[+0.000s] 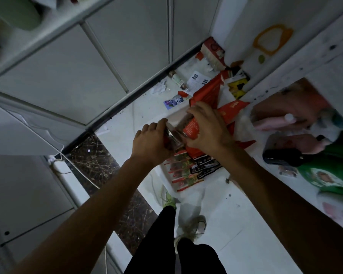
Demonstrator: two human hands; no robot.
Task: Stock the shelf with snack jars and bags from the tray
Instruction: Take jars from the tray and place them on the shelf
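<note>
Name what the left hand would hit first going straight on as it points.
Probably the red-labelled jar in the right hand, just past the clear jar the left hand grips; depth unclear.

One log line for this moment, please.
step: pick jars | left hand: grips clear jar | right hand: grips red-labelled jar | position: both over tray

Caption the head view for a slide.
Left hand grips a clear jar, right hand a red-labelled jar, above a pile of red snack packets.

Across the shelf [297, 62] mouth lie pink bottles [270, 122]; floor [226, 234] below open
</note>
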